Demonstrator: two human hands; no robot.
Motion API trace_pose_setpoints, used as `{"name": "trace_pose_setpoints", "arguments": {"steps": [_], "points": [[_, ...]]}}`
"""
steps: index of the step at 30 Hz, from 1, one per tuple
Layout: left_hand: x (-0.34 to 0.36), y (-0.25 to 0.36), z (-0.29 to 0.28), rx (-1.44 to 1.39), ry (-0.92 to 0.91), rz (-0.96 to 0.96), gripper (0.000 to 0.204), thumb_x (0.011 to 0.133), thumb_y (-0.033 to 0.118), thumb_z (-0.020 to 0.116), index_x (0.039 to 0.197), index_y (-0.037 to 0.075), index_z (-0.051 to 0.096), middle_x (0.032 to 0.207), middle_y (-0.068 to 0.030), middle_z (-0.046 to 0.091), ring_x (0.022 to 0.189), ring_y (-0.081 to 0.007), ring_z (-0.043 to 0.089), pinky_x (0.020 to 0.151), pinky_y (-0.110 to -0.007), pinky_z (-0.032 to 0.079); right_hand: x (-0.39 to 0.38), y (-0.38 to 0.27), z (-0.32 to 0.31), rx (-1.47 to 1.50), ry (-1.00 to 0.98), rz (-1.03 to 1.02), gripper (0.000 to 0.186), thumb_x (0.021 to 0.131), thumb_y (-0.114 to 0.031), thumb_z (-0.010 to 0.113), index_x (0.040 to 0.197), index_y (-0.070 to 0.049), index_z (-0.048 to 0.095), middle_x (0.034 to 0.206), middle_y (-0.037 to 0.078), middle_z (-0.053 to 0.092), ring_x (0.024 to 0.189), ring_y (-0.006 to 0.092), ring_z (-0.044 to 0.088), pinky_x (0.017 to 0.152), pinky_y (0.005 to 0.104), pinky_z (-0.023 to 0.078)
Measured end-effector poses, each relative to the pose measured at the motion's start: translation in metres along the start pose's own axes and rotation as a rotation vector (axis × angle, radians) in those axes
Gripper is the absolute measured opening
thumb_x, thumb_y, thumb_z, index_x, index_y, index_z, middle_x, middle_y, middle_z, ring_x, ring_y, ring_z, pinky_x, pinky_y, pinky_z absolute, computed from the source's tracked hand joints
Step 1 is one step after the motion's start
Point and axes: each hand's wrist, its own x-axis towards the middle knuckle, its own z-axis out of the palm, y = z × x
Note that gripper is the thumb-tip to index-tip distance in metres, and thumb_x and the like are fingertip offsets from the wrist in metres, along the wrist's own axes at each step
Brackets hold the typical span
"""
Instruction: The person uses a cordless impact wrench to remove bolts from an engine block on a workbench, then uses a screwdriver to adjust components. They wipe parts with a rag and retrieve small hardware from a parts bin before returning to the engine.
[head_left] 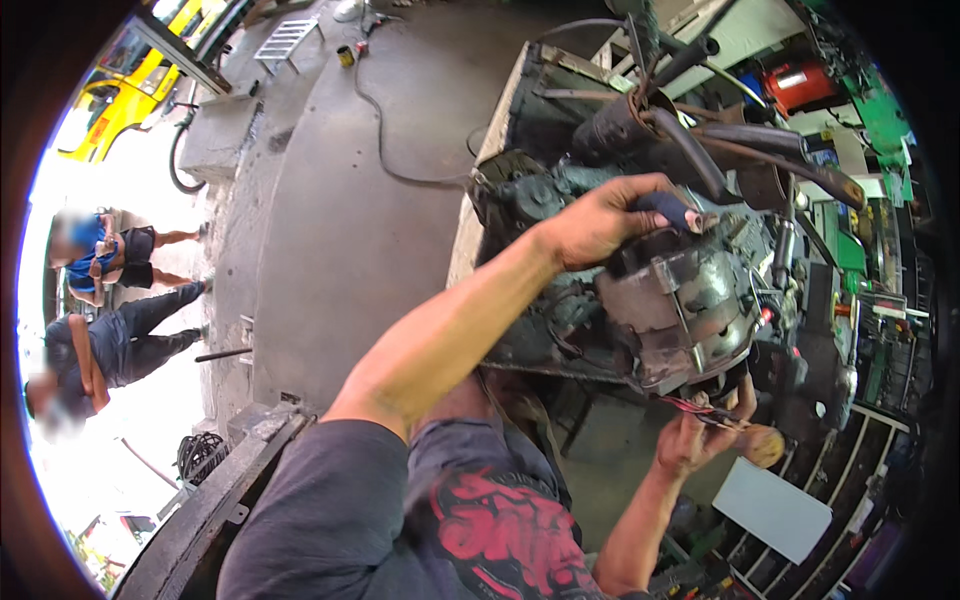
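We seem to be fixing the metal motor [665,300], which sits on the messy bench [468,235]. Our left hand [605,222] pinches a dark blue thing [662,208], maybe cloth, at its far side. Our right hand [690,440] grips something with a round yellow end [765,447] at its near side. Next we likely need to keep the motor steady. Black pipes [690,156] crowd the back.

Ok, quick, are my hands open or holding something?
Left hand: curled, dark blue material against it; grip unclear.
Right hand: curled by reddish wires and a rounded yellowish piece; exact hold unclear.
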Motion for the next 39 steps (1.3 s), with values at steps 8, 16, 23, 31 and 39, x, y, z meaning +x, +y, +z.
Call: {"name": "trace_pose_setpoints", "arguments": {"steps": [8, 16, 23, 31, 39], "points": [[0.008, 0.011, 0.009, 0.125, 0.046, -0.006, 0.024, 0.098, -0.002, 0.063, 0.12, 0.003, 0.068, 0.116, -0.0024, 0.071, 0.115, -0.0114, 0.061, 0.105, -0.027, 0.044, 0.008, 0.003, 0.013, 0.264, -0.007, 0.104, 0.058, 0.097, -0.014, 0.069, 0.147, 0.0, 0.043, 0.136, 0.018, 0.06, 0.124, 0.0256, 0.059, 0.109, 0.0398, 0.044], [0.027, 0.012, 0.029, 0.363, 0.072, -0.271, 0.025, 0.102, 0.003, 0.059, 0.124, 0.006, 0.071, 0.116, -0.007, 0.075, 0.106, -0.0148, 0.065, 0.095, -0.03, 0.049, -0.012, 0.028, -0.019, 0.743, -0.001, 0.341, 0.06, 0.097, -0.026, 0.071, 0.148, -0.006, 0.045, 0.105, 0.002, 0.067, 0.079, 0.0126, 0.067, 0.062, 0.0258, 0.055], [0.073, 0.031, 0.078, 0.986, -0.081, -0.754, 0.042, 0.098, 0.009, 0.048, 0.137, 0.011, 0.064, 0.082, -0.0137, 0.071, 0.065, -0.0267, 0.069, 0.059, -0.038, 0.06, -0.011, 0.03, -0.037, 0.732, 0.25, 0.674, 0.054, 0.105, -0.044, 0.056, 0.146, -0.01, 0.051, 0.137, 0.007, 0.063, 0.111, 0.0235, 0.068, 0.081, 0.0379, 0.06], [0.105, 0.029, 0.105, 1.318, -0.28, -0.604, 0.033, 0.074, 0.012, 0.058, 0.099, 0.001, 0.076, 0.096, -0.027, 0.074, 0.091, -0.0435, 0.073, 0.078, -0.05, 0.057, 0.001, 0.018, -0.043, 0.79, 0.334, 0.957, 0.06, 0.107, -0.054, 0.037, 0.146, -0.011, 0.051, 0.14, 0.012, 0.06, 0.123, 0.0317, 0.061, 0.096, 0.0508, 0.053], [0.126, 0.024, 0.116, 1.396, -0.367, -0.673, 0.029, 0.075, 0.013, 0.066, 0.099, 0.003, 0.079, 0.104, -0.0236, 0.075, 0.098, -0.0422, 0.073, 0.081, -0.051, 0.058, 0.009, 0.016, -0.042, 0.953, 0.256, 0.988, 0.057, 0.102, -0.06, 0.042, 0.131, -0.013, 0.057, 0.114, 0.011, 0.07, 0.078, 0.0299, 0.07, 0.046, 0.0405, 0.051]]}}
